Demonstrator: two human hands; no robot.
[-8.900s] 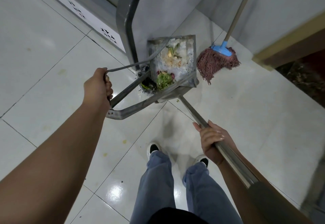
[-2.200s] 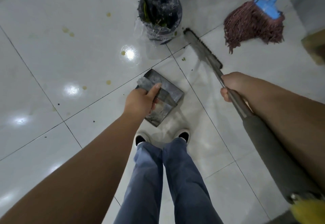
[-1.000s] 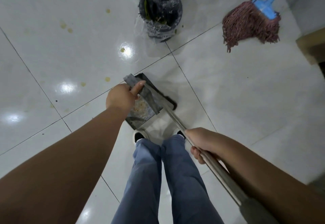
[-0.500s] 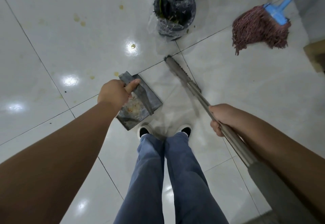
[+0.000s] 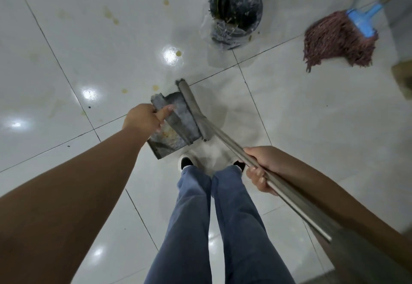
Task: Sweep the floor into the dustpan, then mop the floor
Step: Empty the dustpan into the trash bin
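Observation:
My left hand (image 5: 146,117) grips the handle of a grey metal dustpan (image 5: 176,129), thumb along the top; the pan sits on the white tiled floor just ahead of my shoes. My right hand (image 5: 262,167) is wrapped around the metal handle of a broom (image 5: 194,114), whose head lies along the pan's right edge. Some orange-brown crumbs show inside the pan. A red-brown string mop (image 5: 338,38) with a blue clamp lies on the floor at the far right.
A black bin (image 5: 235,11) lined with clear plastic stands ahead, scraps inside. Yellowish spots (image 5: 178,53) and small dark specks dot the tiles to the left and ahead. A wall and a brown ledge (image 5: 403,76) close off the right side.
The broom head has swept back from near the bin to the dustpan's right edge. My right hand has pulled lower and nearer to my legs. The left hand keeps its hold on the dustpan.

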